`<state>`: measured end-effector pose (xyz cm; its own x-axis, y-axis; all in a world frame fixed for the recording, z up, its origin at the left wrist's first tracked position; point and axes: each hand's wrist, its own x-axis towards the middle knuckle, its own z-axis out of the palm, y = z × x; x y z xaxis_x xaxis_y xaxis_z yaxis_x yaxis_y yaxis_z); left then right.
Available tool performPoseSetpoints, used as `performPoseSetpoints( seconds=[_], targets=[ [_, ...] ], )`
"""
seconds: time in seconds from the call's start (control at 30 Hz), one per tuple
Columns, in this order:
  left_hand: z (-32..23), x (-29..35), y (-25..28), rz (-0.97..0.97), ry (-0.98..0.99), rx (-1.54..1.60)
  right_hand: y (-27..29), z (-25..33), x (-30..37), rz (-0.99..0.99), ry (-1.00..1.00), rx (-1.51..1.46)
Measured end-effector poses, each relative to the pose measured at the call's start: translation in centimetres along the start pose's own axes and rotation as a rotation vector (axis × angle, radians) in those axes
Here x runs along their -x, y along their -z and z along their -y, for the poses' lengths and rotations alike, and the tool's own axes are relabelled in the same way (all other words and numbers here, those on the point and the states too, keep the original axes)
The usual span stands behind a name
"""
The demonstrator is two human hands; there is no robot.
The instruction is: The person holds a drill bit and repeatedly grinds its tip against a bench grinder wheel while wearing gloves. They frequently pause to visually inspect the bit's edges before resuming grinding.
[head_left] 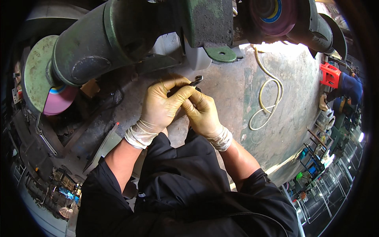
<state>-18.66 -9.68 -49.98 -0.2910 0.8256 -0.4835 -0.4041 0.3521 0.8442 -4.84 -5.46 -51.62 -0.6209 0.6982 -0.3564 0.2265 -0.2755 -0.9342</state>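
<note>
Both my hands wear thin, pale yellowish gloves and meet in front of me, above my lap. Between their fingertips is a small dark metal piece [196, 81] with a shiny end that sticks up and away from me; its lower part is hidden by the fingers. Thumb and fingers of my left hand [158, 103] pinch it from the left. My right hand [206, 115] closes on the same piece from the right, its fingertips touching the left ones. Just beyond stands a green bench grinder [85, 51], apart from both hands.
Grinding wheels sit at the machine's ends: a pink left wheel [60, 102] under a round guard [37, 75], and a right wheel [276, 17]. A pale hose [279, 85] loops on the concrete floor. At far right, a person [351, 87] is beside a red stool [330, 75].
</note>
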Motion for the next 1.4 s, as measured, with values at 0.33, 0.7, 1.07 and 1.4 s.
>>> performPoseSetpoints(
  seconds=[0.33,0.7,1.07,1.4],
  targets=[
    [0.0,-0.7,-0.2,-0.142,-0.197,-0.216,-1.1,-0.7,-1.0,-0.043,0.025,-0.167],
    [0.5,-1.1,-0.1,-0.108,-0.163,-0.253,-1.3,-1.5,-0.7,-0.053,-0.059,-0.228],
    [0.6,-1.2,-0.1,-0.035,0.056,-0.060,-1.0,-1.0,-0.1,-0.043,-0.133,-0.239],
    [0.4,-1.4,-0.2,0.009,0.150,0.030,-1.0,-1.5,0.2,-0.065,-0.170,-0.260]
  ],
)
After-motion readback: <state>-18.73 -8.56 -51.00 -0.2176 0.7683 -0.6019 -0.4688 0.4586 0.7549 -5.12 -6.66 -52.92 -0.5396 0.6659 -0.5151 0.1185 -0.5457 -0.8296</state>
